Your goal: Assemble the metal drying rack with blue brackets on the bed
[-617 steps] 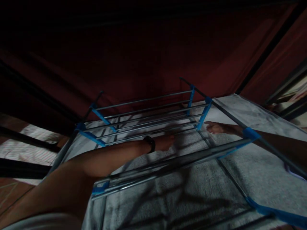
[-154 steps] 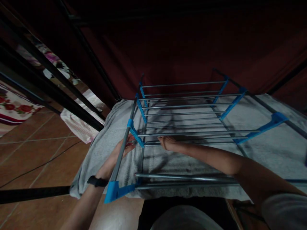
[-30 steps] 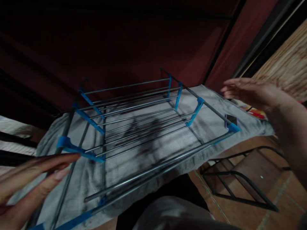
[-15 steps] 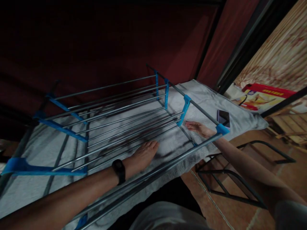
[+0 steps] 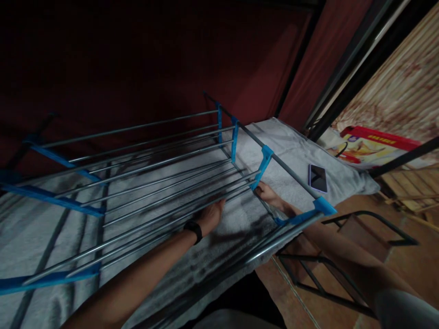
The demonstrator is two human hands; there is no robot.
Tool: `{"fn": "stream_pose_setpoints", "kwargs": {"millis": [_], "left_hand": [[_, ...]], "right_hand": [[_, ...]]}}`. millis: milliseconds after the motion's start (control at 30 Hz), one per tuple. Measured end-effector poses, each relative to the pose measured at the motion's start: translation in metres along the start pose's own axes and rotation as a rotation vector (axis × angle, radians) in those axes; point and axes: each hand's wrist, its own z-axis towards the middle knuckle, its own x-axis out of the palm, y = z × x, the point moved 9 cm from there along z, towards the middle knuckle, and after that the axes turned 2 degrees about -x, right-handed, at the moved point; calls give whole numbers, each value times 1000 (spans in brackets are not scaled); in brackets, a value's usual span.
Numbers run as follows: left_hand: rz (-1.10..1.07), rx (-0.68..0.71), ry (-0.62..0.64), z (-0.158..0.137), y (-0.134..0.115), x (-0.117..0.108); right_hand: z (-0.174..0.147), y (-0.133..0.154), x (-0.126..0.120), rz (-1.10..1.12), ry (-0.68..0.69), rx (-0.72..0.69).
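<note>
A rack of grey metal rods (image 5: 154, 162) with blue plastic brackets (image 5: 262, 165) lies across a light grey cloth. My left hand (image 5: 211, 217), with a black watch on its wrist, is curled at the near lower rods, its thumb against one of them; the rods partly hide the fingers. At the bottom of the right-hand near bracket, my right hand (image 5: 269, 194) has its fingers closed on the bracket's end, beside the lower side tube. My right forearm passes under the corner of the frame, by a blue corner joint (image 5: 324, 206).
A phone (image 5: 318, 178) rests on the grey cloth (image 5: 288, 137) to the right. Beyond it lies a red and yellow box (image 5: 380, 144). A dark metal frame (image 5: 318, 274) stands on the tiled floor at lower right. A dark red panel (image 5: 154, 59) rises behind the rack.
My left hand has gone from lying flat to curling at the rods. My right hand has moved left onto the bracket's lower end. The near long tube and the rack's left end have shifted lower in view.
</note>
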Motion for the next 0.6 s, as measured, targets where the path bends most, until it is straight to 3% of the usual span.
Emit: {"fn": "stream_pose_setpoints", "kwargs": {"millis": [233, 600], "left_hand": [[11, 48, -41, -2, 5, 4], [-8, 49, -37, -1, 10, 8]], "right_hand": [[4, -10, 0, -43, -4, 27], [-3, 1, 4, -55, 24, 30]]}}
